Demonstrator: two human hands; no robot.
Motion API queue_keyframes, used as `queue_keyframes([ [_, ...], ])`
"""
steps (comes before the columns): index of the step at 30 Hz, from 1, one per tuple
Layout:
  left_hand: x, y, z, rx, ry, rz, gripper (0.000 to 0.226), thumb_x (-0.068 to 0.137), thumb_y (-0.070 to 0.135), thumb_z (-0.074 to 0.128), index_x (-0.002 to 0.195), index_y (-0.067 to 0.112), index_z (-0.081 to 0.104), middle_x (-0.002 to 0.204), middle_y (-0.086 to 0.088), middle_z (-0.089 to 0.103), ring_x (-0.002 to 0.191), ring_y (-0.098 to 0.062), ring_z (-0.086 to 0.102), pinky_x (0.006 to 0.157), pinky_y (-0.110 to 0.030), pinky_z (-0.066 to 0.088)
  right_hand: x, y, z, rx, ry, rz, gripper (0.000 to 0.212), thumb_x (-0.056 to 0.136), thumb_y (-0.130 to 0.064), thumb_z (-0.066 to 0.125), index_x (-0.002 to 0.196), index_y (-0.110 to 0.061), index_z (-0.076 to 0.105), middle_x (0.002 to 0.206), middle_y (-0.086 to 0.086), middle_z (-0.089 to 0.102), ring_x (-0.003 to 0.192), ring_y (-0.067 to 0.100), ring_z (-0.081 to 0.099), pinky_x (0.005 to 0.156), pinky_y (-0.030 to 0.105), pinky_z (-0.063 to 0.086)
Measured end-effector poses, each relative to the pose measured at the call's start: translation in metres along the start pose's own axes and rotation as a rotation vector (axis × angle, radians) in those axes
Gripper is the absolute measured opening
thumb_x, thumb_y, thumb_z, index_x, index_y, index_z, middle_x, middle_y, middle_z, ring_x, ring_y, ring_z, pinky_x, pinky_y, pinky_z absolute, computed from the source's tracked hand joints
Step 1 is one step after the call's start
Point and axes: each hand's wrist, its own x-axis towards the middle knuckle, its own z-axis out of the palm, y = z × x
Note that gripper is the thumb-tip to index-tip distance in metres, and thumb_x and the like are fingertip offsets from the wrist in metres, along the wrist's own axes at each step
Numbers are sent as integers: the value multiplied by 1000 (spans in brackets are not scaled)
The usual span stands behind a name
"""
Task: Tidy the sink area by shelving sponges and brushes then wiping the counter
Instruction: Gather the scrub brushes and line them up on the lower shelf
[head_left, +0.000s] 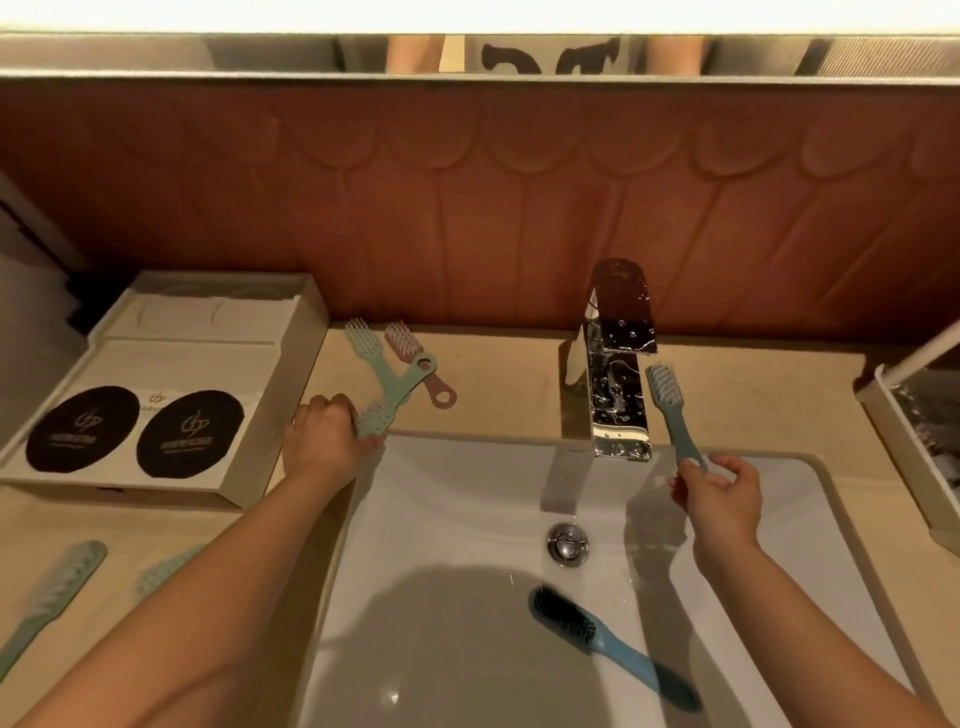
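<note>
My left hand (324, 439) grips the bristle end of a green brush (400, 392) at the sink's back left corner. That brush lies across another green brush (363, 343) and a pink brush (415, 364) on the counter ledge. My right hand (717, 493) pinches the handle end of a blue-green brush (670, 410), which points up beside the faucet (618, 364). A blue brush with dark bristles (597, 636) lies in the white sink basin (441, 519). Two pale green brushes (52, 587) lie on the counter at lower left, one partly behind my forearm.
A beige tray (291, 364) with two round black pads and white packets stands left of the sink. The chrome drain plug (567, 543) sits mid-basin. Another tray edge (893, 431) is at the far right. A brown tiled wall and mirror rise behind.
</note>
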Motion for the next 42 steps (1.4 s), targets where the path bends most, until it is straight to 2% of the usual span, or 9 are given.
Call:
queue_keyframes([
  [4, -4, -3, -6, -389, -62, -44, 29, 80, 26, 70, 89, 12, 46, 95, -7, 59, 88, -31, 61, 64, -37, 53, -15, -10, -2, 196, -116, 122, 30, 93, -6, 51, 122, 0, 49, 74, 8, 54, 63, 14, 53, 56, 18, 51],
  [6, -15, 5, -14, -627, -90, -83, 27, 83, 21, 68, 92, 10, 46, 89, -5, 57, 79, -27, 59, 52, -30, 47, -26, -16, -5, 271, -164, 158, 22, 95, -8, 48, 117, -5, 52, 74, 6, 54, 64, 12, 53, 53, 14, 50],
  [11, -73, 27, -35, -1074, -134, -30, 11, 87, 16, 62, 96, 11, 57, 82, -5, 60, 73, -16, 54, 65, -25, 43, -53, -20, -27, 438, -176, 256, 16, 98, -16, 43, 110, -10, 52, 88, 4, 57, 81, 11, 60, 70, 23, 56],
  [18, -134, 38, -27, -1416, -311, -239, 8, 90, 20, 56, 88, 18, 63, 76, 6, 65, 77, -8, 59, 69, -19, 50, -69, -5, -67, 512, -55, 335, 13, 95, -29, 48, 91, -20, 57, 91, -2, 60, 87, 10, 61, 66, 24, 49],
  [22, -151, 51, -19, -1517, -424, -288, 16, 93, 20, 51, 86, 11, 63, 75, 1, 70, 75, -9, 66, 72, -16, 52, -69, 9, -88, 457, -30, 368, 15, 96, -26, 46, 92, -19, 58, 88, -3, 59, 79, 8, 59, 59, 20, 50],
  [26, -163, 79, -6, -1579, -544, -391, 16, 94, 21, 48, 90, 9, 59, 82, -5, 64, 88, -16, 62, 90, -32, 48, -71, 21, -111, 359, -62, 372, 17, 96, -21, 46, 96, -15, 62, 84, -2, 60, 72, 9, 56, 46, 14, 50],
  [34, -189, 151, 18, -1700, -812, -442, 27, 95, 27, 45, 110, 5, 49, 112, -15, 60, 104, -26, 62, 93, -38, 49, -91, 21, -145, 104, -183, 87, 28, 97, -10, 41, 91, -21, 66, 84, 4, 60, 74, 16, 55, 66, 26, 48],
  [38, -200, 185, 22, -1639, -908, -406, 36, 93, 28, 49, 121, 5, 47, 114, -13, 63, 92, -22, 70, 78, -31, 57, -82, 23, -166, -17, -228, -65, 30, 95, -6, 44, 86, -25, 66, 82, 1, 62, 74, 17, 56, 61, 20, 50],
  [42, -214, 221, 19, -1505, -858, -409, 29, 85, 26, 63, 109, 8, 59, 95, -11, 67, 69, -11, 66, 59, -23, 55, -66, 12, -198, -208, -273, -229, 29, 93, -4, 47, 87, -25, 65, 75, 1, 60, 66, 15, 51, 58, 14, 43],
])
